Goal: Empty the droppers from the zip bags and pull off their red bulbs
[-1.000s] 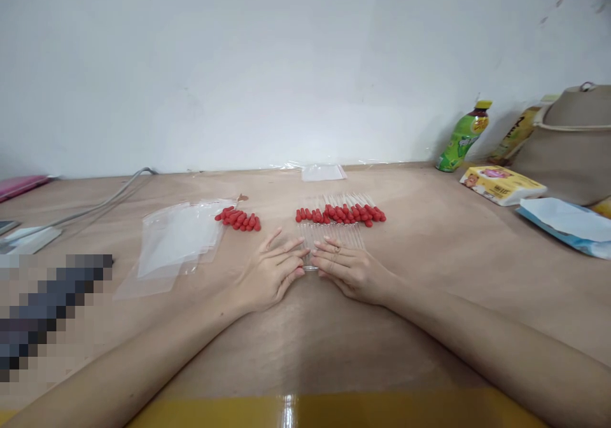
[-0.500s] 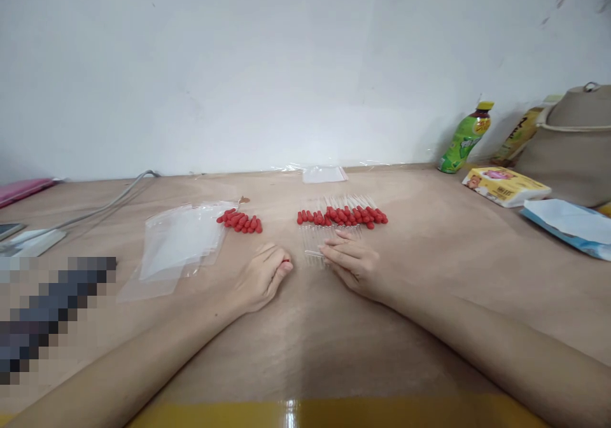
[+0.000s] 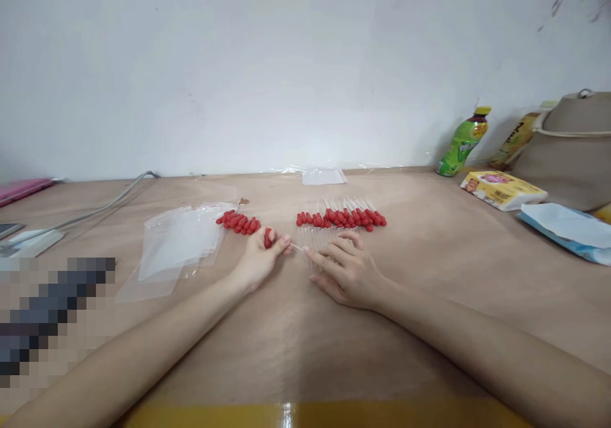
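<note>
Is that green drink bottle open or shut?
Shut: the green drink bottle has its yellow cap on top.

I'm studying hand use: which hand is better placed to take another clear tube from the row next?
Likely the right hand: it covers part of the row of clear tubes. The left hand is farther off and occupied by a red bulb and a thin tube.
</note>
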A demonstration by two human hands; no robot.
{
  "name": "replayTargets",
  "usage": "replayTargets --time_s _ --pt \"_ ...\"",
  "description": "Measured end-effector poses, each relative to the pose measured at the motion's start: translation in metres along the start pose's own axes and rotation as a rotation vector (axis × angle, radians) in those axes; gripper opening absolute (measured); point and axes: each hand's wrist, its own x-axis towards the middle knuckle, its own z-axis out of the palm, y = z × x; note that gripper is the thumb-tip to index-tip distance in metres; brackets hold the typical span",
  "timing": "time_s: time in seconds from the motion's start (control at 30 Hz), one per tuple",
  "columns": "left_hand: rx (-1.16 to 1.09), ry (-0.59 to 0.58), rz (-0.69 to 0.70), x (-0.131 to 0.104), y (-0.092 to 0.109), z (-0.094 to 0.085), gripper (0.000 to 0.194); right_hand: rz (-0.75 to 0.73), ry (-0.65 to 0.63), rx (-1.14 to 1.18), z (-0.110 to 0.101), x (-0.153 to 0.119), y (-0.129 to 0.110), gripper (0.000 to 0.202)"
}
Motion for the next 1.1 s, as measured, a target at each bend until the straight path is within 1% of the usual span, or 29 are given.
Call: replayTargets --time_s 0.07,0.13,0.2,0.33,0.4,0.5,0.67,0.73,0.8,0.87,0.93,1.0,1.1 --pt "0.177 -0.08 0.0 0.02 0.009 -0.011 0.044 0.03 0.018 0.012 -0.005 -0.002 0.003 0.035" --pt "0.36 -0.229 -0.046 0.041 0.018 -0.021 0.042 0.071 0.053 0.014 -0.007 -0.006 0.007 0.034" --pt "0.461 -0.338 -0.093 0.059 0.027 -0.029 0.044 0.112 0.09 0.006 -0.008 -0.009 0.01 0.033" --pt "0.602 -0.53 -0.137 0.082 0.034 -0.035 0.043 0.156 0.116 -0.014 -0.005 -0.01 0.014 0.031" --pt "0.655 -0.569 -0.131 0.087 0.031 -0.033 0.04 0.155 0.112 -0.014 -0.005 -0.01 0.014 0.03" --pt "0.714 -0.52 -0.088 0.089 0.023 -0.027 0.035 0.155 0.085 -0.013 -0.005 -0.009 0.014 0.027" --pt "0.828 -0.332 0.053 0.08 0.008 -0.012 0.031 0.104 0.005 0.031 -0.007 -0.009 0.014 0.014" --pt "0.867 -0.271 0.103 0.073 0.006 -0.009 0.03 0.085 -0.015 0.045 -0.007 -0.009 0.013 0.012" --pt "0.898 -0.219 0.135 0.067 0.01 -0.011 0.028 0.081 -0.023 0.05 -0.007 -0.009 0.013 0.013" --pt "0.929 -0.158 0.141 0.063 0.018 -0.019 0.026 0.081 -0.02 0.051 -0.007 -0.009 0.013 0.013" --pt "0.955 -0.099 0.122 0.061 0.03 -0.034 0.024 0.077 -0.018 0.056 -0.007 -0.009 0.013 0.013" --pt "0.992 -0.074 0.106 0.062 0.042 -0.051 0.022 0.074 -0.018 0.059 -0.006 -0.008 0.013 0.012" --pt "1.087 -0.044 0.153 0.063 0.051 -0.073 0.022 0.069 -0.017 0.061 -0.005 -0.009 0.013 0.012"
